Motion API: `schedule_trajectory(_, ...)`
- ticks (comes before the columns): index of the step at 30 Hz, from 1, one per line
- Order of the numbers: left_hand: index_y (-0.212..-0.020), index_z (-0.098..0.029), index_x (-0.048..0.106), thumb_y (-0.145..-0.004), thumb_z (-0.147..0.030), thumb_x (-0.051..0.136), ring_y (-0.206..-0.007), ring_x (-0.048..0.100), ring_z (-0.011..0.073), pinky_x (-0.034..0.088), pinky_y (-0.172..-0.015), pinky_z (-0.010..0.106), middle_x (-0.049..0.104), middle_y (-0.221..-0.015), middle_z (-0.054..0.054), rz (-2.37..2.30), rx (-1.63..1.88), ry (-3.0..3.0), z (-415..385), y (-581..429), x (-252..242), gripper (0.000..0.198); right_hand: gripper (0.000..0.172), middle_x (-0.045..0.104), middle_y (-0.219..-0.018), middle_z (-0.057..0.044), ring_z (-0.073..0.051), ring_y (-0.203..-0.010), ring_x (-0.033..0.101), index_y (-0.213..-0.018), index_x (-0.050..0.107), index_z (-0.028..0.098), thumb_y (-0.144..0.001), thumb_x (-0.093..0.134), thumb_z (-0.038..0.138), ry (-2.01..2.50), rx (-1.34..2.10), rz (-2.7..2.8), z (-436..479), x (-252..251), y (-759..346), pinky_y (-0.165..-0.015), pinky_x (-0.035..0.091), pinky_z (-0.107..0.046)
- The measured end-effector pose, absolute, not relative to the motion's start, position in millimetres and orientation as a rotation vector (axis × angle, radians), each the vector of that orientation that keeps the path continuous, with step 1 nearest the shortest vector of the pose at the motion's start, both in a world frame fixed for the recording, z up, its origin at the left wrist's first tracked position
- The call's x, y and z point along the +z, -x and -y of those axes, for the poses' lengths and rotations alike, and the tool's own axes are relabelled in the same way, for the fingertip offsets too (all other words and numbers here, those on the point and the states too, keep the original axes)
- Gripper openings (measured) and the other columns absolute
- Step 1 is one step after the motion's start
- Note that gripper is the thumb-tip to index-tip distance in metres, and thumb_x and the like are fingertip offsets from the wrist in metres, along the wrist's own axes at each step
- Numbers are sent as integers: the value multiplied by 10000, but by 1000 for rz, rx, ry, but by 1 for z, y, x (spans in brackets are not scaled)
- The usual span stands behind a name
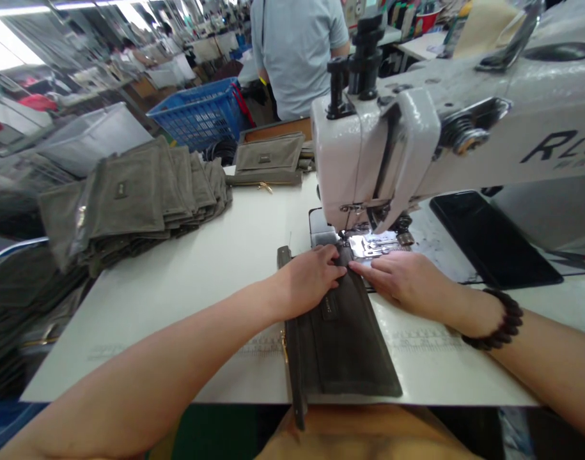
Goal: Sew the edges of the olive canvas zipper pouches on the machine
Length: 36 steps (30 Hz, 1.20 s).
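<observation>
A dark olive fabric pouch piece point(350, 345) with a zipper strip along its left edge lies on the white table point(187, 287), its far end under the presser foot point(369, 243) of a white sewing machine point(417, 134). My left hand point(309, 278) lies flat on the fabric's far left part, fingers stretched toward the needle. My right hand point(400, 278) presses flat on the fabric's right edge beside the needle plate, fingers extended. A dark bead bracelet point(500, 319) is on my right wrist.
A stack of several olive pouches point(139, 198) sits at the left of the table, more pouches point(268, 160) at the back. A black phone point(493, 239) lies right of the machine. A blue basket point(201, 115) and a person in a grey shirt point(296, 51) are behind.
</observation>
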<state>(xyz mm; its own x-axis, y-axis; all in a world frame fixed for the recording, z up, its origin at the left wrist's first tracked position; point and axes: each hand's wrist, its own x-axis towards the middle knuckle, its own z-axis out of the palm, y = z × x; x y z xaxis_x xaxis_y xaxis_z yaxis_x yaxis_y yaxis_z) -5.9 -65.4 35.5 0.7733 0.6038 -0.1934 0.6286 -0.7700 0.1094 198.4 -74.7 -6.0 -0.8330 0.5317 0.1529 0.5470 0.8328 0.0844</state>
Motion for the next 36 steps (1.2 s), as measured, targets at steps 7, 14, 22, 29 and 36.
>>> schedule_trajectory(7,-1185,-25,479,-654,-607,588,-1156,421,346,379,-949,462,395,-1296,235,-933,-126,-2790,135,-1,45,795,309,607,-688,-12,-181,-589,558,-1093,525,169,-793,560,237,1194,17,2899,102,23,-202,-489,268,-269)
schedule_trajectory(14,-1038,-56,569,-863,-131,376,-1018,563,163,470,-894,276,614,-1070,122,-997,509,-2540,180,22,27,271,178,585,-744,-22,-170,-651,546,-890,565,158,-736,629,221,1073,394,2793,174,30,-211,-562,386,-276)
schedule_trajectory(22,-1043,-131,585,-828,-96,425,-968,580,139,492,-861,276,621,-1046,76,-1141,710,-2330,191,15,28,270,237,582,-774,-86,-165,-670,477,-1035,523,58,-801,486,52,815,-1,2516,211,-6,-202,-603,382,-311)
schedule_trajectory(29,-960,-91,619,-822,-96,440,-992,567,214,487,-877,397,630,-1025,113,-1065,752,-2630,202,8,17,226,197,607,-750,-70,-149,-667,506,-981,534,77,-783,535,70,727,-187,2415,215,-6,-202,-635,394,-321)
schedule_trajectory(36,-948,-53,610,-841,-128,425,-941,581,203,509,-837,337,636,-1001,121,-1050,731,-2805,204,4,23,226,181,615,-719,-62,-145,-639,522,-965,537,90,-787,517,66,687,-216,2407,213,0,-200,-609,399,-317)
